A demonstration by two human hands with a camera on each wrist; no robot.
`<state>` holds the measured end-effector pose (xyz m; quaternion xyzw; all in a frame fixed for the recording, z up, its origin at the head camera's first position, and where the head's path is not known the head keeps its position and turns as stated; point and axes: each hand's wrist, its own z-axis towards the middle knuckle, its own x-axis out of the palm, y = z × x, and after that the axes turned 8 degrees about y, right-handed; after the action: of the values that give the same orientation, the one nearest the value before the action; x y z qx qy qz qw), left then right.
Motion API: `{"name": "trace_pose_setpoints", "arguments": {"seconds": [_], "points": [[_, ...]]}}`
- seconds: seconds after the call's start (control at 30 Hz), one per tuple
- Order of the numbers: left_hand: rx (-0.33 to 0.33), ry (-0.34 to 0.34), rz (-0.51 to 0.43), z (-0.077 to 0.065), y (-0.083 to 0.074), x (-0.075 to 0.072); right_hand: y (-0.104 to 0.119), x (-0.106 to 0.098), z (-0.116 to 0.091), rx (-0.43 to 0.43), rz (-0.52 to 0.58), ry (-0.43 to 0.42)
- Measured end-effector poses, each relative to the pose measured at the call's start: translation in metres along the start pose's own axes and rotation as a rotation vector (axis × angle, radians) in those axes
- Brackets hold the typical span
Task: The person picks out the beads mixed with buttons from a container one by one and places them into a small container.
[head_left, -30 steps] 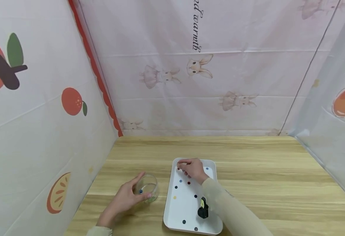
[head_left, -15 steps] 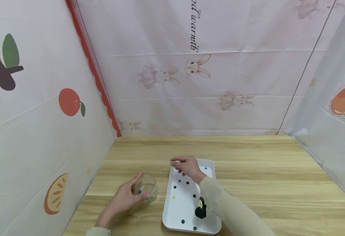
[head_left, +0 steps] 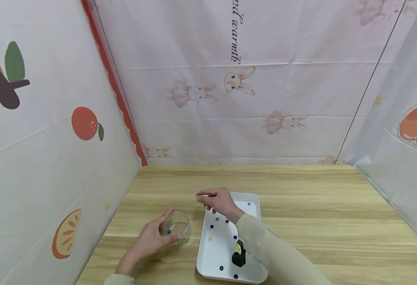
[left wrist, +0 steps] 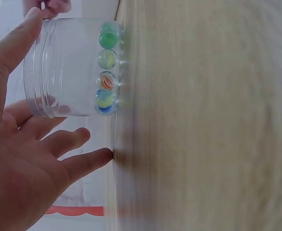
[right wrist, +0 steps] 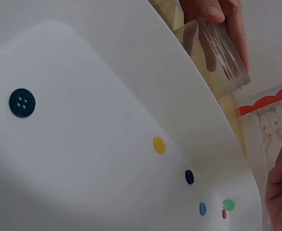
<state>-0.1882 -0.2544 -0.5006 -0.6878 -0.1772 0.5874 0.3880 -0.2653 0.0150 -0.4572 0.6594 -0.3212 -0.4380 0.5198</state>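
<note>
In the head view, my left hand (head_left: 155,237) grips a clear jar (head_left: 181,217) standing on the table left of the tray, its thumb on the near side. The left wrist view shows several glass marbles (left wrist: 106,81) along the jar's bottom, green, yellow and orange-striped. My right hand (head_left: 220,202) is raised over the far left corner of the white tray (head_left: 213,261); thumb and forefinger pinch something tiny, and I cannot tell its kind. Below lie a dark four-hole button (right wrist: 22,103), a yellow button (right wrist: 159,145) and a green marble (right wrist: 228,205).
More small buttons, such as a navy one (right wrist: 190,177) and a light blue one (right wrist: 202,209), are scattered over the tray. A wooden table (head_left: 301,198) bears everything. Printed cloth walls (head_left: 208,138) enclose it at the back and both sides.
My right hand has lifted from the far end of the tray and moved left towards the jar, fingertips still pinched. My left hand and the jar have stayed in place.
</note>
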Motion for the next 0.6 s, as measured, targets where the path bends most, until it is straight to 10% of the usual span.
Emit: {"name": "trace_pose_setpoints", "arguments": {"seconds": [0.6], "points": [[0.006,0.012,0.01,-0.001,-0.003,-0.003,0.011,0.029,-0.006,-0.103,-0.04,0.181]]}}
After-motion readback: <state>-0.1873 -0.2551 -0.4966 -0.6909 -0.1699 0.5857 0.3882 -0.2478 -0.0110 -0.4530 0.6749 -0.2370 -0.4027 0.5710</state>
